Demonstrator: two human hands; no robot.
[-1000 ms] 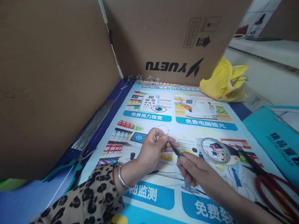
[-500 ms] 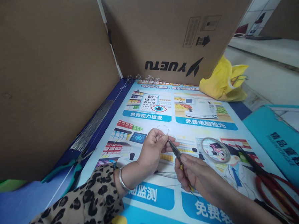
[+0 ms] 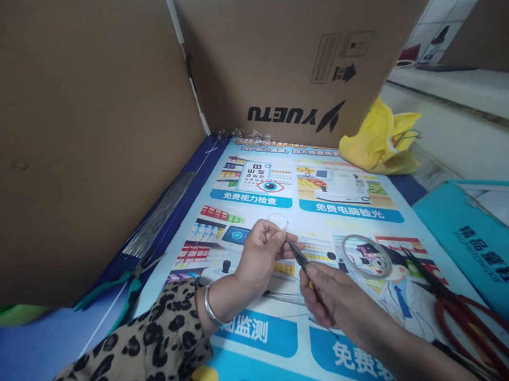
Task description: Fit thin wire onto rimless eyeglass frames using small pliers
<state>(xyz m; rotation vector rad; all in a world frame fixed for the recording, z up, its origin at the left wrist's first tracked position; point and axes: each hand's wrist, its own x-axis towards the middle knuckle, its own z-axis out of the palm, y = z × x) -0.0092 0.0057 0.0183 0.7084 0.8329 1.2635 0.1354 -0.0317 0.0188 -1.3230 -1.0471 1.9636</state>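
My left hand (image 3: 262, 252) pinches a thin loop of wire (image 3: 278, 215) between thumb and index finger, over the printed poster. Its other fingers reach out behind the pliers' tip. In my right hand (image 3: 334, 291) is a pair of needle-nose pliers (image 3: 299, 255) with dark jaws and yellow on the handles. The jaw tips meet the wire right by my left fingertips; whether they grip it is too small to tell. Some straight thin wires (image 3: 285, 297) lie on the poster beneath my hands.
Red-handled scissors (image 3: 470, 315) lie at right, near a roll of clear tape (image 3: 366, 255) and a teal shoebox (image 3: 474, 230). Teal pliers (image 3: 129, 288) and a bundle of wires (image 3: 159, 215) lie left. Cardboard panels (image 3: 273, 53) stand behind; a yellow bag (image 3: 380, 141) sits back right.
Both hands stay nearly in place on the wire loop and pliers. My right hand has shifted very slightly to the right; the camera view has moved a little.
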